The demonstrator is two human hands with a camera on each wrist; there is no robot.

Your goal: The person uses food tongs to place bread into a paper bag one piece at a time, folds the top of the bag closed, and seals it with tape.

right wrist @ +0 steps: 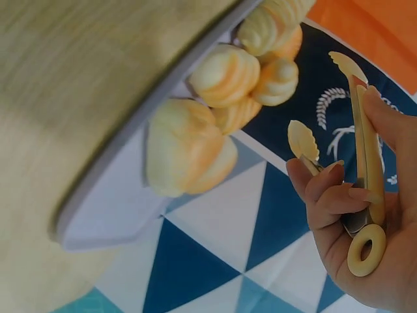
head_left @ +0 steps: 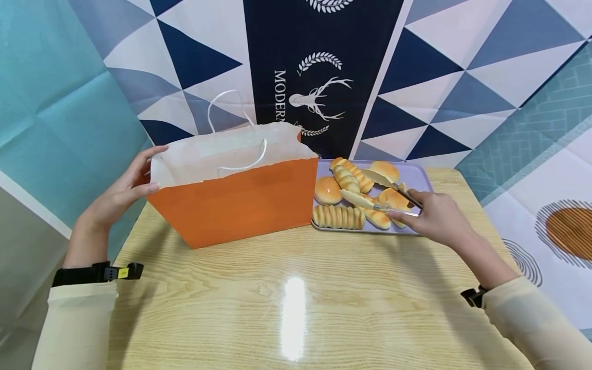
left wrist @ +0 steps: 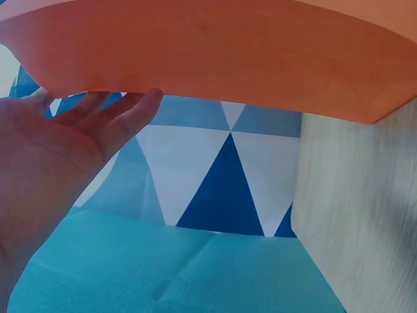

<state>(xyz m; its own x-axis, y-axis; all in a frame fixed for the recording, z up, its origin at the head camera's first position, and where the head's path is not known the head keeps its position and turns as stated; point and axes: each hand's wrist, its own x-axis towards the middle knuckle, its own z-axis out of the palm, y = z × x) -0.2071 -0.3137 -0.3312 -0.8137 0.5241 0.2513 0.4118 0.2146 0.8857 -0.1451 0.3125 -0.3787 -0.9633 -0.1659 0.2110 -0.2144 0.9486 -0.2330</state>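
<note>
An orange paper bag (head_left: 240,205) with a white inside and white handles stands on the table, its top gaping. My left hand (head_left: 117,192) holds its left end, thumb at the front corner and index finger at the back one; in the left wrist view the other fingers (left wrist: 130,120) reach the orange panel. My right hand (head_left: 437,216) grips a pair of tongs (right wrist: 368,143) with cream scalloped tips. The tong tips are spread apart, overlapping the breads in the head view. Several breads, round buns (head_left: 327,190) and a ridged roll (head_left: 338,217) among them, lie on a lilac tray (head_left: 418,177).
The wood-grain table (head_left: 240,298) runs along a patterned backdrop (head_left: 324,31) at the rear. The tray stands right against the bag's right end, near the table's back right corner. A teal covering (head_left: 41,123) hangs on the left.
</note>
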